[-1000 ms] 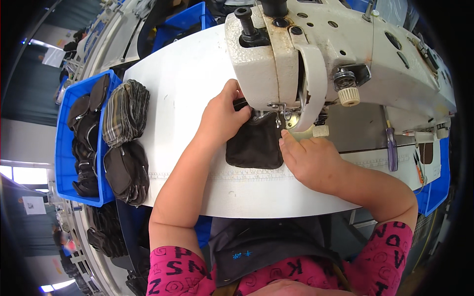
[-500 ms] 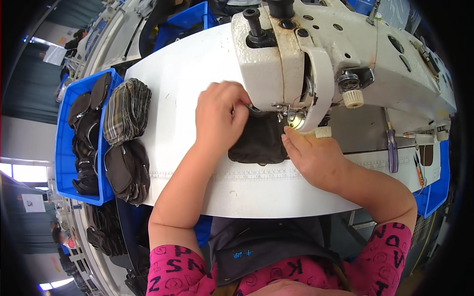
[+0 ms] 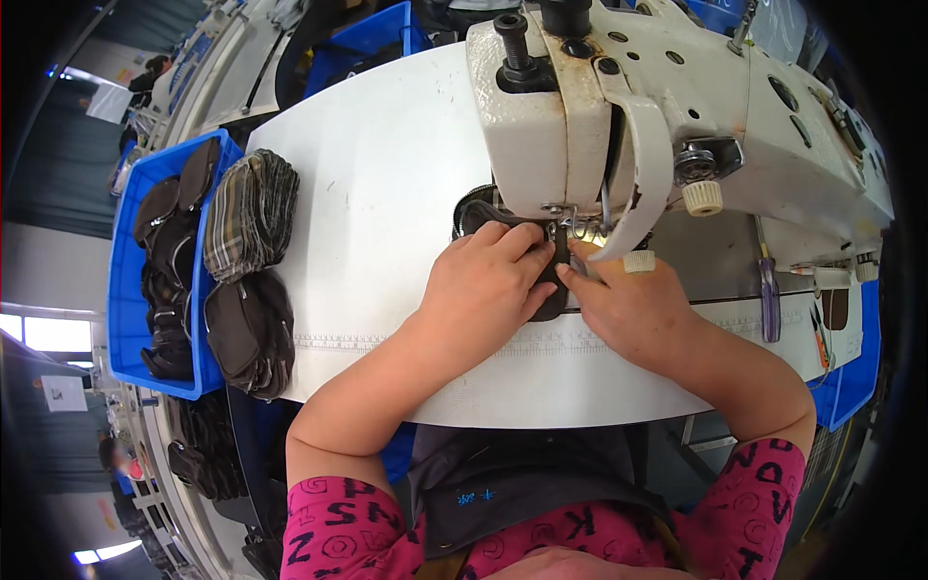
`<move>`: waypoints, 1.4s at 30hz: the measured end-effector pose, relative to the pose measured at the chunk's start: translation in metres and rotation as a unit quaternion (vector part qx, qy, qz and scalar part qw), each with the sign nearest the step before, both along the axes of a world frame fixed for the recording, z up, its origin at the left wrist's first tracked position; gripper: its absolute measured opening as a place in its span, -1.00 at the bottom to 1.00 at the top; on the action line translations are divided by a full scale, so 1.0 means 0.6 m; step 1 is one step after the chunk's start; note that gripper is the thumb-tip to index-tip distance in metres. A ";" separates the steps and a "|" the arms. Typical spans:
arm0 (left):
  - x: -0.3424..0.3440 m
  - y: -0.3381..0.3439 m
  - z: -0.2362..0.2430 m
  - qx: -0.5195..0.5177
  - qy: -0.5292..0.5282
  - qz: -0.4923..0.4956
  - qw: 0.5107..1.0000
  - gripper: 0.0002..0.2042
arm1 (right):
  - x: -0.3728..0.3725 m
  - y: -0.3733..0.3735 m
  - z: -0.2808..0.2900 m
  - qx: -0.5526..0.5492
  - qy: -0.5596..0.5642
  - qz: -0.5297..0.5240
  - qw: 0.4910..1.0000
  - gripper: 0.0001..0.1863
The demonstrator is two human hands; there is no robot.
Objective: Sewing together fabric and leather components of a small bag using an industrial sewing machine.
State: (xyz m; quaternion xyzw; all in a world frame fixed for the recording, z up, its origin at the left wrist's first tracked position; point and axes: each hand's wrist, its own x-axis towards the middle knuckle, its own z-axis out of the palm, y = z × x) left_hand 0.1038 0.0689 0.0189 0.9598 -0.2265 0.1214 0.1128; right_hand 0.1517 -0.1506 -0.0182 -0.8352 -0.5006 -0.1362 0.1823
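A dark zippered fabric pouch point(image 3: 548, 304) sits beneath the needle and presser foot point(image 3: 570, 227) of the white sewing machine point(image 3: 527, 145). My left hand point(image 3: 483, 290) covers much of it, fingers curled onto the cloth just left of the foot; the zipped rim shows above my fingers. My right hand point(image 3: 628, 304) holds the pouch's right edge with bent fingers, right beside the foot, its fingertips partly behind the machine's guard.
Left: a blue bin point(image 3: 129, 280) of dark pouches, plaid pieces point(image 3: 246, 213) and a stack of dark pouches point(image 3: 249, 333). Right: a screwdriver point(image 3: 769, 295), small tool point(image 3: 822, 338) and another blue bin point(image 3: 841, 396). Behind, a blue bin point(image 3: 362, 48); a ruler strip point(image 3: 387, 345) crosses the white table.
My left hand has moved down and right from the pouch's upper left onto its middle, covering it. The pouch's zipped rim now shows further up. My right hand has shifted slightly right.
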 end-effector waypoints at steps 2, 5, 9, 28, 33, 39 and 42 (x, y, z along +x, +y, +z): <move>0.006 -0.001 -0.002 -0.002 0.000 0.004 1.000 -0.65 | 0.004 0.001 -0.003 0.014 -0.008 -0.005 1.000 -0.61; 0.007 0.005 0.000 -0.010 0.004 0.015 1.000 -0.65 | 0.007 0.005 0.001 0.011 -0.041 -0.014 0.999 -0.58; 0.013 0.013 -0.002 -0.017 0.014 0.020 1.000 -0.65 | 0.009 0.006 0.003 0.012 -0.008 -0.008 1.000 -0.56; 0.023 0.016 -0.003 -0.016 0.037 0.031 0.999 -0.64 | 0.019 0.010 -0.002 0.010 -0.038 -0.015 0.999 -0.57; 0.024 0.019 -0.008 -0.026 0.027 0.028 0.999 -0.64 | 0.016 0.006 0.001 -0.011 -0.046 -0.020 0.999 -0.55; 0.039 0.061 -0.013 -0.139 0.080 -0.005 0.987 -0.77 | 0.013 0.009 0.007 -0.013 -0.021 -0.029 0.999 -0.57; 0.056 0.083 -0.009 -0.232 0.192 -0.015 0.954 -0.77 | 0.014 0.008 0.003 -0.017 0.007 -0.035 0.999 -0.59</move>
